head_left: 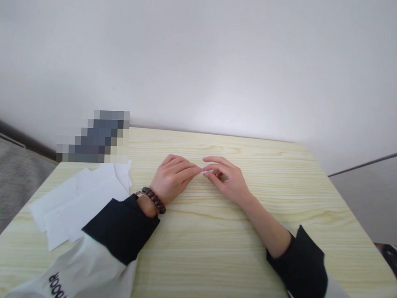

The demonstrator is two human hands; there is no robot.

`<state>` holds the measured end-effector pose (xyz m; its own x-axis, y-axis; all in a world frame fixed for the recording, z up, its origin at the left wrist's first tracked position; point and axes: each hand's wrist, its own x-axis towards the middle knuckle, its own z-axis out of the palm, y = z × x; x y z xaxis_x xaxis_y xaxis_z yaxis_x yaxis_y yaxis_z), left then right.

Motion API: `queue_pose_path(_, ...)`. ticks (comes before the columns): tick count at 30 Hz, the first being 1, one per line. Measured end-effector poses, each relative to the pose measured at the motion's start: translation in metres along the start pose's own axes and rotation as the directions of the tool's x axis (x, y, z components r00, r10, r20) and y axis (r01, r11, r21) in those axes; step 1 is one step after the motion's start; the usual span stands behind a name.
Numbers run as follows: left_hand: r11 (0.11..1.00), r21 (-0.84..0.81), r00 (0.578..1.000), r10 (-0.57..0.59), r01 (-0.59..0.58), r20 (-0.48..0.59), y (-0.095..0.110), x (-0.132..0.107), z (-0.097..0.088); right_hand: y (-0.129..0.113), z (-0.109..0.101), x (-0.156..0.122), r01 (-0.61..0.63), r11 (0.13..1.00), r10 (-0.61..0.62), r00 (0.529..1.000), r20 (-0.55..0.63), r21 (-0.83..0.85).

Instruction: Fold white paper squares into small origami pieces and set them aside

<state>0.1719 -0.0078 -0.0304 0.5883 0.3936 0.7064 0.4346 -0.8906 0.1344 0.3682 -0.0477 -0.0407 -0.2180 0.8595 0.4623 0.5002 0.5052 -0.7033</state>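
Observation:
Over the middle of the table, my left hand [174,177] and my right hand [229,179] meet at the fingertips. Between them shows a small whitish piece [204,171], too small and covered for its kind to be told. The fingers of my left hand are pressed together in a pinch at its left end. My right hand pinches its other side with thumb and index finger, while another finger is held out above. A dark beaded bracelet [153,200] circles my left wrist.
Several white paper sheets [82,197] lie overlapping on the left of the pale wood-grain table [201,253]. Behind them a dark object [97,137] is pixelated beyond recognition. A white wall [220,71] stands along the table's far edge.

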Motion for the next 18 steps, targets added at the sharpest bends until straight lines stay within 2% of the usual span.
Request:
queue_pose_path(11, 0.999, 0.033, 0.997, -0.016, 0.013, 0.076, -0.0012, -0.0014, -0.0007, 0.0008, -0.0006, 0.0018, -0.076, 0.991, 0.073, 0.997, 0.033, 0.11)
queue_pose_path(18, 0.999, -0.022, 0.999, 0.027, -0.026, 0.041, -0.0013, -0.0011, 0.0001, 0.0033, -0.001, 0.0017, -0.076, 0.987, 0.064, 0.994, 0.086, 0.145)
